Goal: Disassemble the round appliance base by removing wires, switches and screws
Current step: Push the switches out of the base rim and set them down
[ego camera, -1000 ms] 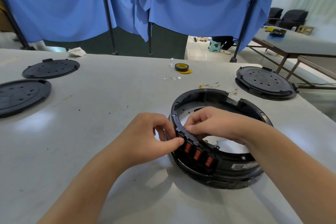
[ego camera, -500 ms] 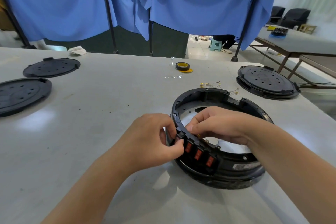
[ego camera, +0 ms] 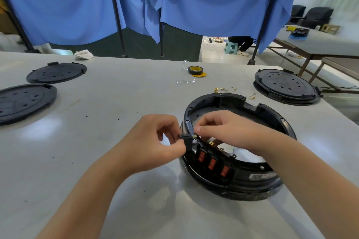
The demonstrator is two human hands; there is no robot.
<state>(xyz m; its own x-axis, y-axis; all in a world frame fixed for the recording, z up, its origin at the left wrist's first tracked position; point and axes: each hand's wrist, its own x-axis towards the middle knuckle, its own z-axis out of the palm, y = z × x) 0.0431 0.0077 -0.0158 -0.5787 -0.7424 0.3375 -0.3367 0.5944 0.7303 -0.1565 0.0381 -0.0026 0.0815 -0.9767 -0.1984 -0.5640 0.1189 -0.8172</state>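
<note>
Round appliance base [ego camera: 252,178], a black plastic ring, sits on the grey table [ego camera: 116,103] right of centre, close in front of me. On its near wall I see a row of three red rocker switches [ego camera: 212,163], with brass terminals showing behind them along the rim. My left hand [ego camera: 153,145] pinches a small black switch body [ego camera: 186,141] between thumb and curled fingers, just outside the rim at the left end of that row. My right hand [ego camera: 223,132] reaches over the rim from inside the ring, fingers curled, its fingertips [ego camera: 198,129] at the top of that same black piece; I cannot tell whether they grip it or only press it. Loose wires with brass terminals [ego camera: 226,89] lie just behind the base. A roll of yellow tape [ego camera: 195,70] sits farther back. Two black round covers [ego camera: 27,99] lie at far left, another [ego camera: 285,86] at far right.
</note>
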